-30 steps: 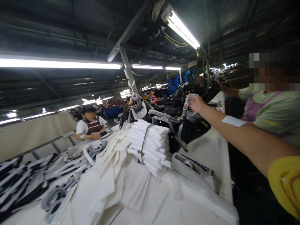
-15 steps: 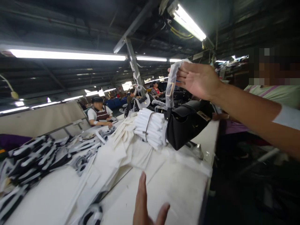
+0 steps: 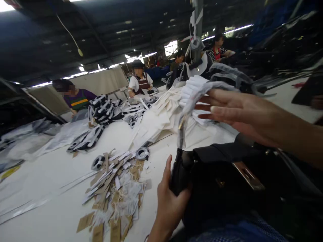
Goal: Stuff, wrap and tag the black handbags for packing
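Note:
A black handbag (image 3: pixel 227 181) with a gold clasp rests at the near edge of the white table (image 3: pixel 50 168), right in front of me. My left hand (image 3: pixel 169 201) grips its left end from below, thumb up along the side. My right hand (image 3: pixel 234 111) is above the bag with fingers stretched out; the bag's plastic-wrapped handle (image 3: pixel 191 101) hangs over those fingers and runs down to the bag.
A heap of brown and white paper tags (image 3: pixel 113 191) lies left of the bag. Folded white cloth pieces (image 3: pixel 164 117) and black-and-white straps (image 3: pixel 101 111) fill the table's middle. Other people (image 3: pixel 140 79) sit along the far side. More black bags (image 3: pixel 277 50) are at the right.
My right hand has carried the black handbag by its wrapped handle from further down the table to the near edge in front of me. My left hand rose and took hold of the bag's end.

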### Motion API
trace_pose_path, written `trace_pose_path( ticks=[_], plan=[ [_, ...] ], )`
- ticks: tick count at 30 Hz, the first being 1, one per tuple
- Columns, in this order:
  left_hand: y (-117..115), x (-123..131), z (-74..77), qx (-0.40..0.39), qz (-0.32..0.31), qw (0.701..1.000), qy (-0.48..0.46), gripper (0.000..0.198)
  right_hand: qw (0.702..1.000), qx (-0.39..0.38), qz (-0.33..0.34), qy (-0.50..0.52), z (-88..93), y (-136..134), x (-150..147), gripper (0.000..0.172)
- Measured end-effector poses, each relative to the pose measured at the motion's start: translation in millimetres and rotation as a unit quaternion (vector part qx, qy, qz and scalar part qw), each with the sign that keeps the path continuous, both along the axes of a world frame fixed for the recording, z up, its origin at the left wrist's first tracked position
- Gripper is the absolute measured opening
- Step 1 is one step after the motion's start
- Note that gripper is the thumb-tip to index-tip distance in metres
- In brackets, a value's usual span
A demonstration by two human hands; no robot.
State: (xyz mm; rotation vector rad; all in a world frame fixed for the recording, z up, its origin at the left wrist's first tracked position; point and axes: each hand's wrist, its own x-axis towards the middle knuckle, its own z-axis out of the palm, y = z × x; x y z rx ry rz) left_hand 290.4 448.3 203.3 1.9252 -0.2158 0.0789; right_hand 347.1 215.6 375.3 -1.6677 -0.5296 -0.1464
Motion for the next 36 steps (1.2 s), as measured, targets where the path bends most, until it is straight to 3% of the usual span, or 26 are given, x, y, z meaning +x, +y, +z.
trace_pose_path(
  ticks=[3,6,9,11,13,16,20,22,25,29,36],
  plan=[
    [23,-5,-14.7,0.002,0.04,0.999,0.023,0.069,0.996,-0.046,0.035,0.071,-30.7,0,44,0.039],
    [41,-5,-37.8,0.02,0.085,0.994,0.072,0.059,0.981,-0.179,0.03,0.072,-72.1,-10,68,0.041],
    [54,-3,-63.8,0.061,0.122,0.985,0.108,0.048,0.955,-0.293,0.038,-0.004,-107.6,-22,58,0.038],
    [59,-4,-73.5,0.083,0.141,0.98,0.117,0.048,0.939,-0.331,0.066,-0.062,-126.6,-32,38,0.038],
    [61,-8,-71.4,0.118,0.164,0.975,0.097,0.052,0.927,-0.348,0.094,-0.106,-144.3,-43,16,0.043],
    [52,-19,-48.5,0.238,0.155,0.959,-0.016,0.055,0.909,-0.368,0.123,-0.153,-169.4,-56,-8,0.06],
    [21,-30,-20.0,0.394,-0.021,0.908,-0.142,0.06,0.881,-0.393,0.151,-0.217,-196.9,-61,-14,0.073],
    [7,-30,-19.8,0.447,-0.077,0.878,-0.152,0.072,0.87,-0.404,0.157,-0.234,-209.6,-61,-12,0.075],
    [-2,-28,-31.7,0.496,-0.075,0.852,-0.154,0.085,0.873,-0.408,0.137,-0.231,-230.1,-63,-14,0.073],
    [3,-29,-45.3,0.506,-0.067,0.841,-0.179,0.082,0.898,-0.383,0.108,-0.185,-245.2,-65,-24,0.071],
    [10,-31,-48.1,0.501,-0.069,0.843,-0.186,0.077,0.888,-0.411,0.177,-0.109,-222.5,-50,-8,0.071]
  ],
)
